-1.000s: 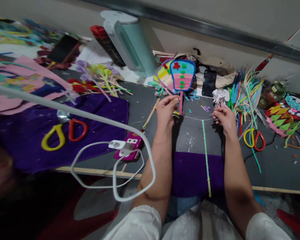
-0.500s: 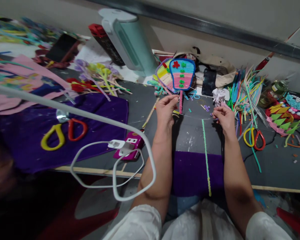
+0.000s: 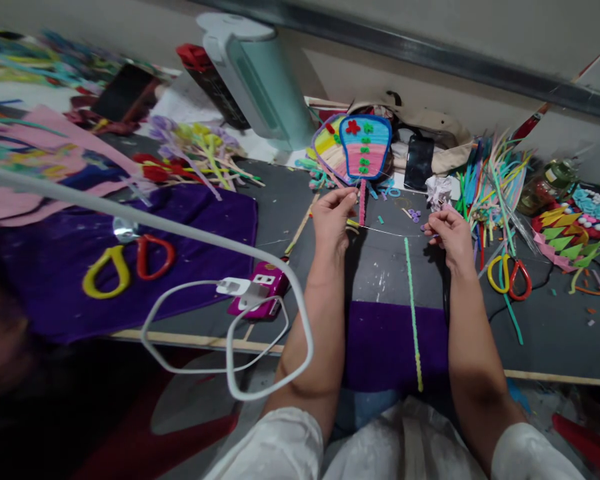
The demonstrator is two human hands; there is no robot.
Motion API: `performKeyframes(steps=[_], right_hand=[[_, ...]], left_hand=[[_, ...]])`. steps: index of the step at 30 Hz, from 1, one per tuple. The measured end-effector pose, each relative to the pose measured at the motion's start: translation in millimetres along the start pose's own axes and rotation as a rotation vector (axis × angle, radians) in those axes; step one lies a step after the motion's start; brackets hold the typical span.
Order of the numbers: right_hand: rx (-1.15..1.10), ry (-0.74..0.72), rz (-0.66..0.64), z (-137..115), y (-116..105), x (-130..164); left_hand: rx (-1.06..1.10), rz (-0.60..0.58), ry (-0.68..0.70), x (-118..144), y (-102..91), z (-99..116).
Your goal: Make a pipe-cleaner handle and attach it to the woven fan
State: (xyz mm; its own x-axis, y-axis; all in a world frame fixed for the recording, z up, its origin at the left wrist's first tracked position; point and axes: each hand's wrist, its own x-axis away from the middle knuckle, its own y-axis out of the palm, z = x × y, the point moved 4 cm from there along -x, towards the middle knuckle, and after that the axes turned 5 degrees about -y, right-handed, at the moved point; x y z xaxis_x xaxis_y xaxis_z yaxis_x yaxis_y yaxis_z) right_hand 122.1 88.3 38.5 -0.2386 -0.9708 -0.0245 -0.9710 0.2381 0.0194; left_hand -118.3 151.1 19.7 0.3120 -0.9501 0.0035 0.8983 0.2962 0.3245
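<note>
A thin wire [image 3: 391, 231] stretches taut between both hands — left hand [image 3: 333, 220] pinching one end, right hand [image 3: 447, 233] the other — just below the striped fan [image 3: 365, 147], above a green pipe cleaner [image 3: 412, 307].

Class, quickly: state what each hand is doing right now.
Left hand: pinched shut on the thin silvery wire.
Right hand: pinched shut on the wire's other end.

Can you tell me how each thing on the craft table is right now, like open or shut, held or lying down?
Left hand: pinching one end of the thin clear thread.
Right hand: pinching the other end.
Thin clear thread: stretched tight.
Striped pipe-cleaner fan: propped upright.
Long green pipe cleaner: lying straight.
Yellow-and-red scissors: lying shut.
Black phone: screen dark.
</note>
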Motion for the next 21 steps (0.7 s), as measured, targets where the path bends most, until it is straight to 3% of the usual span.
performKeyframes(steps=[21], right_hand=[[0.037,0.001,0.008,4.9,-0.5,-1.8]], left_hand=[[0.004,0.004,-0.032,0.1,1.8,-2.9]])
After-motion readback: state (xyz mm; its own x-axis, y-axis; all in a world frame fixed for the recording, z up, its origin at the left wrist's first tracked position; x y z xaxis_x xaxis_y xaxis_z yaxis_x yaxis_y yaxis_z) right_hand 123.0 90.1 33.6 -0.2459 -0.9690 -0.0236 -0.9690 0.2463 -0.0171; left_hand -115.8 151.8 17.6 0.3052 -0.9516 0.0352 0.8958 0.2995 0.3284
